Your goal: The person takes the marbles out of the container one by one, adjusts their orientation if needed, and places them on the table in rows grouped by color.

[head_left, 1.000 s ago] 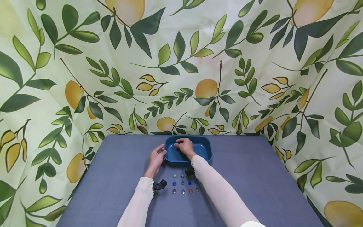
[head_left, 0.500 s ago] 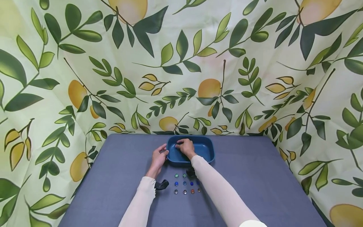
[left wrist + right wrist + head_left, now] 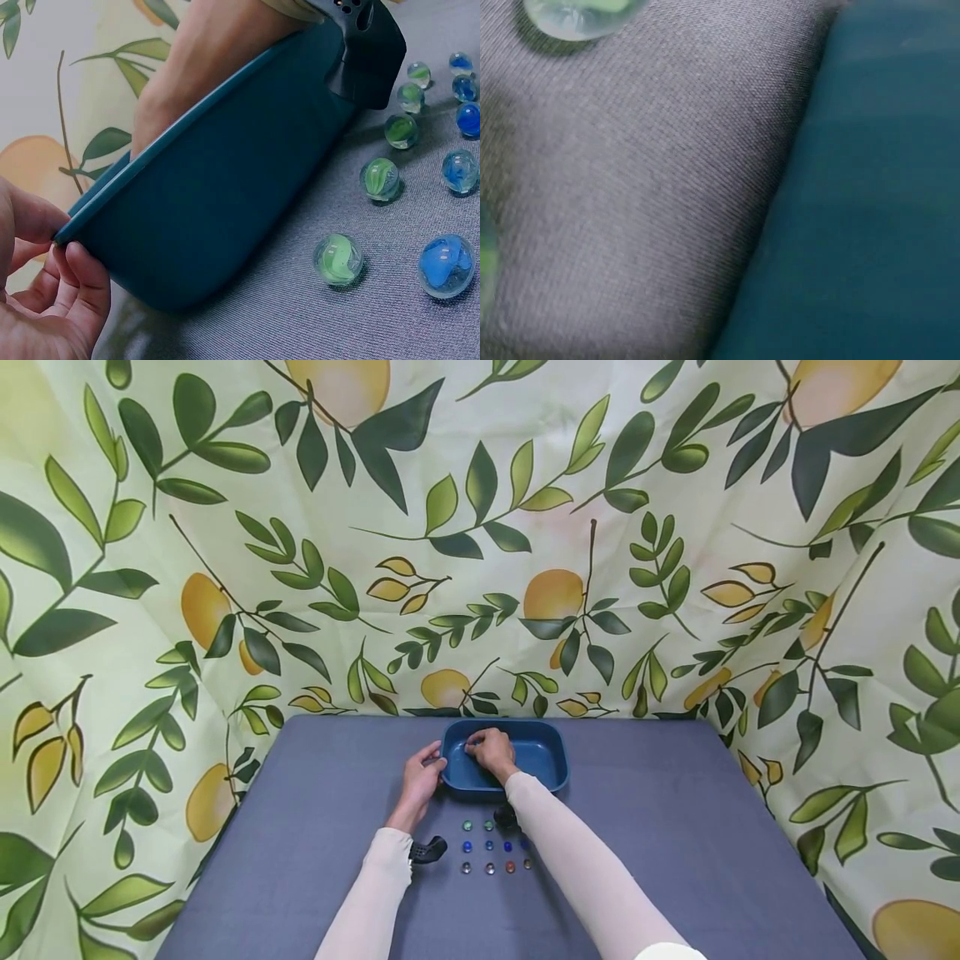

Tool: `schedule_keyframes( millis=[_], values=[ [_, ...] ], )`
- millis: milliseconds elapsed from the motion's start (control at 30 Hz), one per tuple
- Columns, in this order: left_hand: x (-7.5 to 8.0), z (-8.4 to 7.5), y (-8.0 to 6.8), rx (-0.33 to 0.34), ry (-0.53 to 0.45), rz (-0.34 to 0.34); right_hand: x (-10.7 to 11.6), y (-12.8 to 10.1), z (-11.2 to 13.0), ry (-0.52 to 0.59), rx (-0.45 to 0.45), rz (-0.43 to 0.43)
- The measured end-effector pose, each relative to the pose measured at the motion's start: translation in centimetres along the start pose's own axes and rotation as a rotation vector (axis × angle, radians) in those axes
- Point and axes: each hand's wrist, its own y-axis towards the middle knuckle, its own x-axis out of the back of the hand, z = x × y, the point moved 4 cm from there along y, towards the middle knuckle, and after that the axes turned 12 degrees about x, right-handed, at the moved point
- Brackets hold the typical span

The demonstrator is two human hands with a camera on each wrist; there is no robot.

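A deep blue rectangular tub (image 3: 542, 767) stands near the back edge of the table. My left hand (image 3: 420, 781) pinches the tub's rim at its left end; the left wrist view shows the thumb and fingertips (image 3: 91, 281) meeting on that rim. My right hand (image 3: 491, 752) is down inside the tub, its fingers curled together low near the left part of the floor. What lies between those fingertips is too small to tell. In the right wrist view only the tub's outer wall (image 3: 862, 210), grey cloth and parts of green marbles (image 3: 581, 15) show.
Glass marbles sit in rows in front of the tub: green ones (image 3: 339, 259), blue ones (image 3: 446, 266) and a row of clear and orange-brown ones (image 3: 510, 866). The right forearm covers the rows' right end. Grey cloth (image 3: 315, 827) covers the table; a leaf-patterned curtain (image 3: 480, 568) hangs behind.
The right hand's fingertips have drawn closer together inside the tub. The left hand stays on the rim. The whole head view has shifted slightly.
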Motion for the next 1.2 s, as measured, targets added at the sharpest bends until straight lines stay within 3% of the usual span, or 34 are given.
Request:
schedule_keyframes(
  millis=[433, 867, 1200],
  values=[
    [0.2, 0.1, -0.1, 0.008, -0.007, -0.004, 1.5, -0.6, 0.8, 0.145, 0.139, -0.090],
    [0.2, 0.0, -0.2, 0.013, -0.005, -0.021, 4.4, -3.0, 2.1, 0.360, 0.169, -0.154],
    [0.2, 0.2, 0.1, 0.007, 0.002, -0.021, 7.4, -5.5, 1.7, 0.389, 0.231, -0.211]
  ],
)
